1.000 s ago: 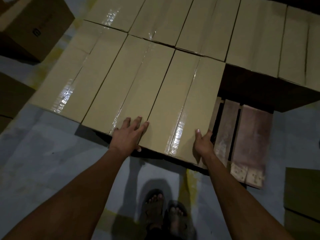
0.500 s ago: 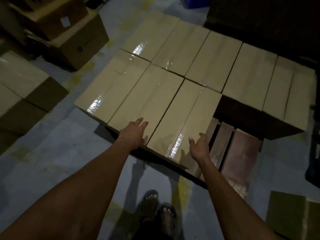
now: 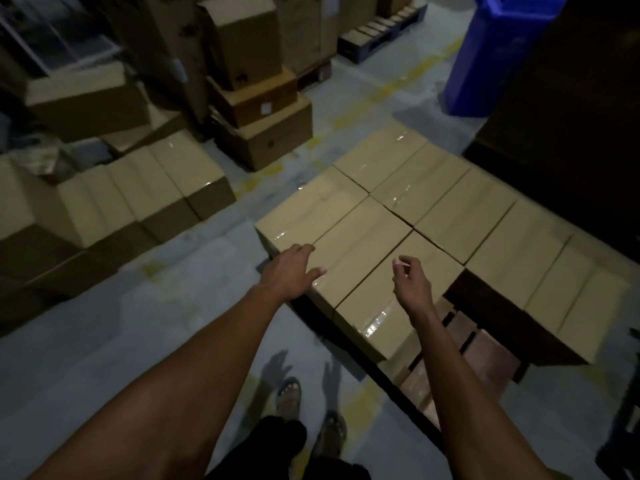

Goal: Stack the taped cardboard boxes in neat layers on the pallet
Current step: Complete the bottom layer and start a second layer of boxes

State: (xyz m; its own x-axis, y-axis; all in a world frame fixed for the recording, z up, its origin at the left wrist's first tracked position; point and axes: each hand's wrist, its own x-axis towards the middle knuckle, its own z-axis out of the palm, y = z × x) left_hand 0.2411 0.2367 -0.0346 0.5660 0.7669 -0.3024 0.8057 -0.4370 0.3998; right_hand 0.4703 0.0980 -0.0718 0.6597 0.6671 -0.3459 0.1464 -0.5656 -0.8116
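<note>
A: On the pallet [image 3: 491,358], in the head view, the taped boxes [image 3: 398,209] sit in one flat layer, edges touching, with bare slats showing at the near right corner. That looks like the open slot.

B: And the hands?

A: Both carry nothing. The left hand [image 3: 289,271] hangs over the near left corner of the layer, fingers spread apart and straight; whether it touches the cardboard I cannot tell. The right hand [image 3: 412,282] floats above the nearest box [image 3: 374,306] with its fingers loosely curled, gripping nothing.

B: So the step in hand is fetching the next one?

A: I'd judge so. More taped boxes wait in a floor stack [image 3: 145,195] to the left, well apart from the pallet. To do it well: grip a box by two opposite sides, carry it level, and lower it onto the bare slats so its long edge meets the nearest box and its end meets the back row [image 3: 540,251].

B: Any risk?

A: The light is dim and the glossy tape may be slick. A box set askew would leave a gap that throws off the next layer.
</note>
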